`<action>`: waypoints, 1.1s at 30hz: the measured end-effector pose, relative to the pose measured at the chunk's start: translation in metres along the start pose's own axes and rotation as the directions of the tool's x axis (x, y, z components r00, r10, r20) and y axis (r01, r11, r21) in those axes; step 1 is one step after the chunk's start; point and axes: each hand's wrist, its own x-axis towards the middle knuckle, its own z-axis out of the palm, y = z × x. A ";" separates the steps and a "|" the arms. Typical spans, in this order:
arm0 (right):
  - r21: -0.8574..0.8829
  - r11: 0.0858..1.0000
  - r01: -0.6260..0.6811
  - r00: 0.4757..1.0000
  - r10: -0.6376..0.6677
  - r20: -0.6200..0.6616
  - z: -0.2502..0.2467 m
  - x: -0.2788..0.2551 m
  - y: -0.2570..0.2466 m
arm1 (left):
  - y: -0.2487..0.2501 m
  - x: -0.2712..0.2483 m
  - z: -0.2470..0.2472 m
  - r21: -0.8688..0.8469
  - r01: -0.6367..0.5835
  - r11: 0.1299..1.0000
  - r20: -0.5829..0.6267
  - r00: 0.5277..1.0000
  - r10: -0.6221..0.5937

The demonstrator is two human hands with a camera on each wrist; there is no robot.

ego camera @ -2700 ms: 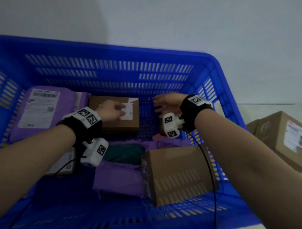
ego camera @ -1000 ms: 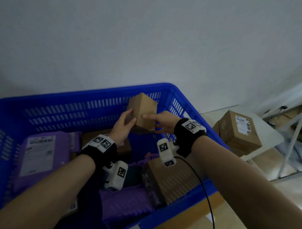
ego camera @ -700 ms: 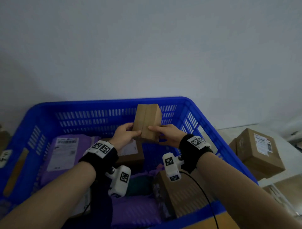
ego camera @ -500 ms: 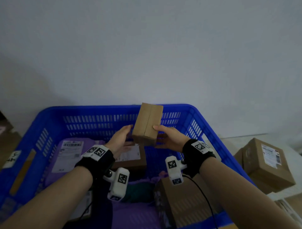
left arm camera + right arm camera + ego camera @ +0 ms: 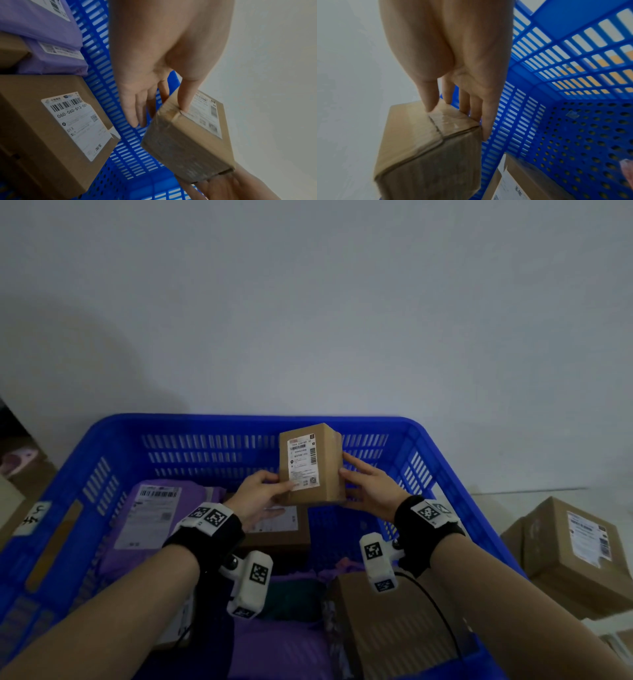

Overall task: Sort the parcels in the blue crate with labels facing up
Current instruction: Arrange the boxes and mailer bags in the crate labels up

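Observation:
A small brown cardboard box (image 5: 310, 463) is held upright in the air over the back of the blue crate (image 5: 239, 422). Its white shipping label faces me. My left hand (image 5: 270, 491) pinches its left lower edge, thumb on the label face and fingers underneath. My right hand (image 5: 356, 477) grips its right side. In the left wrist view the left hand (image 5: 154, 67) has its thumb on the box (image 5: 188, 142) by the label. In the right wrist view the right hand (image 5: 453, 67) has its thumb and fingers on a taped end of the box (image 5: 428, 148).
Inside the crate lie a purple mailer (image 5: 154, 508) and a brown box (image 5: 277, 525), both label up. A plain-faced brown box (image 5: 394, 621) and a purple bag (image 5: 281, 645) lie at the front. More labelled boxes (image 5: 575, 556) stand outside, to the right.
Both hands lifted the small box out of the back of the crate and turned it over. Its plain seamed side faced me before; now the label does.

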 end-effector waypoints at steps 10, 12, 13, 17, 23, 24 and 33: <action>-0.281 0.955 -0.095 0.992 0.115 0.055 0.001 0.010 -0.004 | 0.005 -0.001 -0.008 0.183 -0.052 0.982 -0.011 0.998 0.055; -0.332 0.938 -0.104 0.989 0.133 0.068 0.002 0.012 -0.003 | 0.007 -0.003 -0.013 0.188 -0.046 0.981 0.011 0.999 0.045; -0.339 0.935 -0.106 0.988 0.137 0.069 0.003 0.013 -0.003 | 0.009 -0.004 -0.017 0.186 -0.038 0.982 0.023 0.999 0.034; -0.353 0.927 -0.127 0.958 0.207 0.199 0.005 0.019 -0.002 | 0.018 -0.010 -0.034 0.197 0.016 0.980 0.100 0.994 -0.036; -0.462 0.884 -0.073 0.905 0.253 0.342 0.030 0.031 -0.003 | 0.015 -0.019 -0.062 0.244 0.091 0.966 0.096 0.988 -0.117; -0.479 0.875 -0.069 0.906 0.256 0.337 0.034 0.033 -0.003 | 0.013 -0.019 -0.065 0.239 0.103 0.966 0.069 0.990 -0.122; -0.464 0.872 -0.157 0.899 0.321 0.298 0.042 0.048 -0.001 | -0.005 -0.017 -0.088 0.150 0.160 0.976 -0.012 0.987 -0.160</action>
